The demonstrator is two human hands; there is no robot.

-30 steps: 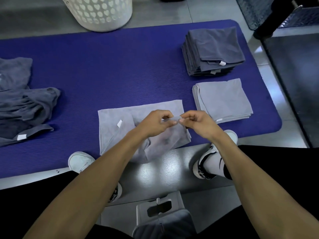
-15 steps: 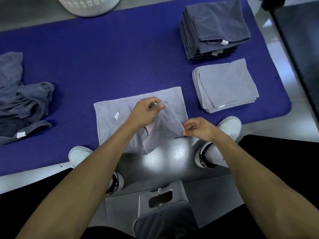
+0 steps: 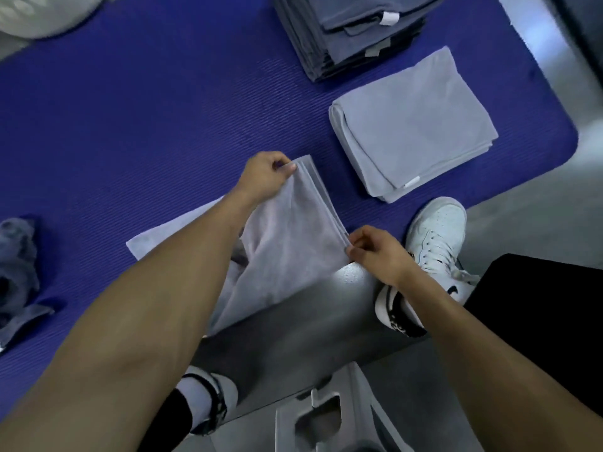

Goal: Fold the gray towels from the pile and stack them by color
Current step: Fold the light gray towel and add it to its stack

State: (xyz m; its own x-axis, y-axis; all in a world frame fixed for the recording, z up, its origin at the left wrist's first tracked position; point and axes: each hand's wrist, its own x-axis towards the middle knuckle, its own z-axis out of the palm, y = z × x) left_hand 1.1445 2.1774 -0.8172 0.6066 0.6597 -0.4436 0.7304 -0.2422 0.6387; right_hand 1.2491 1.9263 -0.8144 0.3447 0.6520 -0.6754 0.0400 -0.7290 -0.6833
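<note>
In the head view, two finished stacks sit toward the far right corner of the blue mat (image 3: 130, 132): a tall dark gray stack (image 3: 352, 31) at the far edge and, just beside it on the near side, a shorter light gray stack (image 3: 411, 125) close to the mat's right edge. A crumpled heap of dark gray towels (image 3: 18, 265) waits at the mat's left edge, so by my reading the job is well under way but far from over, with that heap yet to be folded and sorted. The light gray towel (image 3: 290, 236) in hand lies at the mat's near edge, partly folded, its lower part drooping off the mat toward the floor. The left hand (image 3: 266, 177) pinches the far corner of the doubled edge between thumb and curled fingers, layers visibly bunched there; the right hand (image 3: 372, 252) pinches the near corner of the same edge, right at the mat's near border. Both hands grasp cloth firmly, stretching that edge taut between them. This fold looks unfinished, and the towel probably belongs on the light stack afterward.
</note>
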